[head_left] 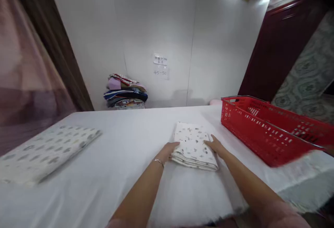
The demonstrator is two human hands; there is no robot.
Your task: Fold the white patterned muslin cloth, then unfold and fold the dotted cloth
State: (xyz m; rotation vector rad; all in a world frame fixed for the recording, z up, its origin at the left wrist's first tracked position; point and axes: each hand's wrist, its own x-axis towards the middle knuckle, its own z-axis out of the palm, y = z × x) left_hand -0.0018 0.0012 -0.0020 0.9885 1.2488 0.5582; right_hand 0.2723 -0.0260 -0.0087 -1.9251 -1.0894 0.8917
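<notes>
White table (pixel 125 158) | left hand (pixel 168 152), right hand (pixel 216 146): outstretched | folded cloth (pixel 192 141) held between

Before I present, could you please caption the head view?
Left hand and right hand touching the sides of a folded cloth, red basket nearby.

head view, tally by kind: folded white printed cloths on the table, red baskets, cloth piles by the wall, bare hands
Folded white printed cloths: 2 (handled cloth, far-left cloth)
Red basket: 1
Cloth pile: 1
Bare hands: 2 (left hand, right hand)
Total: 6
</notes>
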